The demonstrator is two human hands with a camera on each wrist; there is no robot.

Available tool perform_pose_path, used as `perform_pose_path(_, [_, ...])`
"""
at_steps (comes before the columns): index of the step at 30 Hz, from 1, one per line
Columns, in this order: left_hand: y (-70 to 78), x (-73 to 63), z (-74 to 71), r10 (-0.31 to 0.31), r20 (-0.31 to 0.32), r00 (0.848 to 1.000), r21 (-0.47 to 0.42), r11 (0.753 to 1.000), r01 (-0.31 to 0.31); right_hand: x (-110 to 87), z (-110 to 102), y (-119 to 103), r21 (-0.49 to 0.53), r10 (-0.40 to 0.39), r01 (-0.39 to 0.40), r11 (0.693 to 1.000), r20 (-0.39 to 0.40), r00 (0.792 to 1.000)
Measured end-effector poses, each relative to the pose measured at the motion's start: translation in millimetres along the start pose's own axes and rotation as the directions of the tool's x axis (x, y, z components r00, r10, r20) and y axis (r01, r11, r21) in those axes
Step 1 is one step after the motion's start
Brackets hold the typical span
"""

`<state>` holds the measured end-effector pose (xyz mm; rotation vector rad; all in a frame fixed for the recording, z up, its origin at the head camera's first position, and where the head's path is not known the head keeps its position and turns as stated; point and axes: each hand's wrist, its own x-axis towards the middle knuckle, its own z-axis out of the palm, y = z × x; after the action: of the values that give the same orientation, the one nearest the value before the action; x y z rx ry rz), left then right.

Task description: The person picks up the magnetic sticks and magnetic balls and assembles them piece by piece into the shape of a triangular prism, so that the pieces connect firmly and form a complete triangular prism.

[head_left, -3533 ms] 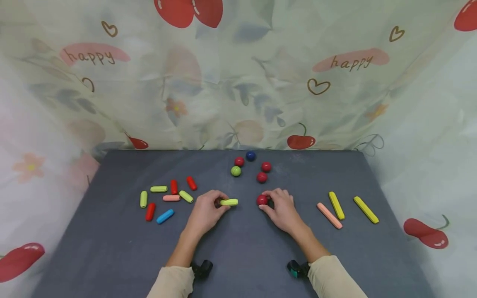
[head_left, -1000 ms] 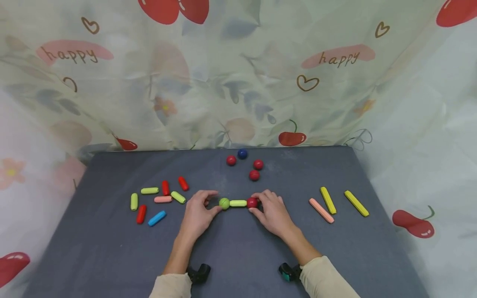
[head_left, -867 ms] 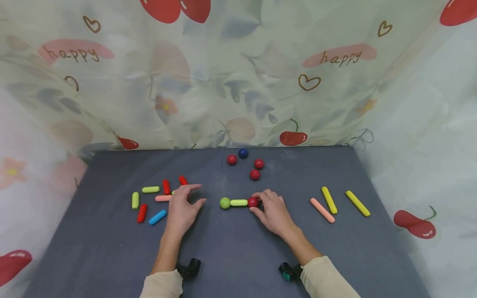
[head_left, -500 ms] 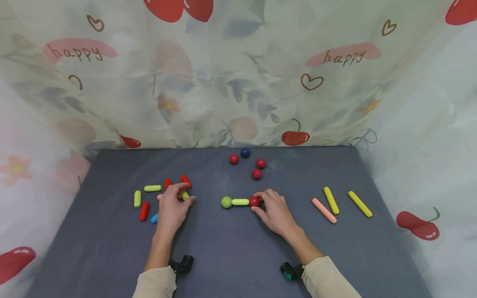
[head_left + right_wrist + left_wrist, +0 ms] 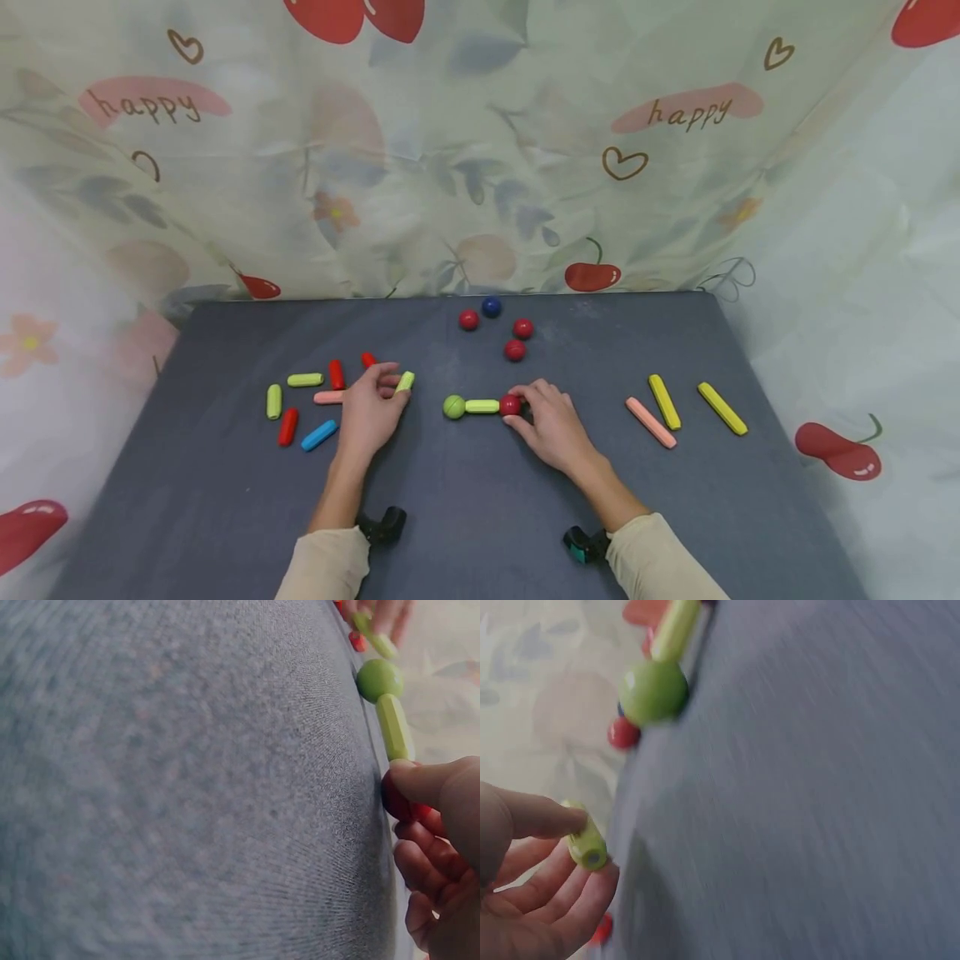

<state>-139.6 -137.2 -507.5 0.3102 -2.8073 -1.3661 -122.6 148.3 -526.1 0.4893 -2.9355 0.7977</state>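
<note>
Between thumb and fingers, my left hand pinches a short yellow-green rod, tilted up off the table. In the left wrist view the rod shows a dark round spot on its end. My right hand holds a red ball between thumb and fingers on the table. That ball sits at the right end of a row: a yellow-green rod joins it to a green ball. The right wrist view shows the thumb on the red ball, with the green ball at the row's far end.
Left on the dark table lie several short rods, among them a blue one and a pink one. A blue ball and 3 red balls sit at the back. Two long yellow rods and a long pink rod lie right.
The green ball and a yellow-green rod came into line with the red ball. My left hand let go of the green ball, reached left, and picked up another yellow-green rod, now moving right.
</note>
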Motion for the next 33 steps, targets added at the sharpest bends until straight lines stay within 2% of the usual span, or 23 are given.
perform_pose_path(3, [13.5,8.7,15.3,0.03,0.019,0.999,-0.111,0.993,-0.028,-0.7,-1,2,0.01,-0.009,0.009,1.0,-0.008,1.0])
perform_pose_path(6, [23.5,17.7,31.4,0.061,0.036,0.998,-0.186,0.981,-0.053,0.0,1,3,0.016,-0.009,0.009,1.0,-0.01,1.0])
perform_pose_path(9, [31.0,22.1,45.1,0.08,0.054,0.995,-0.202,0.977,-0.067,0.2,2,3,0.021,0.0,0.0,1.0,-0.013,1.0])
perform_pose_path(13, [35.8,21.9,55.3,0.079,0.07,0.994,-0.182,0.981,-0.066,0.2,2,3,0.025,0.003,-0.002,1.0,-0.021,1.0])
perform_pose_path(18, [36.2,16.4,58.8,0.071,0.091,0.993,-0.167,0.984,-0.055,-0.8,1,3,0.019,0.012,-0.012,1.0,-0.007,1.0])
perform_pose_path(25, [34.3,6.0,51.8,0.1,0.159,0.982,-0.145,0.986,-0.077,3.7,-6,5,0.063,0.053,-0.059,0.996,0.08,0.995])
perform_pose_path(27, [33.9,1.5,49.6,0.097,0.172,0.98,-0.128,0.989,-0.076,8.2,-9,8,0.088,0.052,-0.059,0.994,0.08,0.995])
perform_pose_path(33, [32.2,-14.1,47.1,0.065,0.107,0.992,-0.016,0.998,-0.064,37.6,-18,19,0.126,0.036,-0.036,0.991,0.005,0.999])
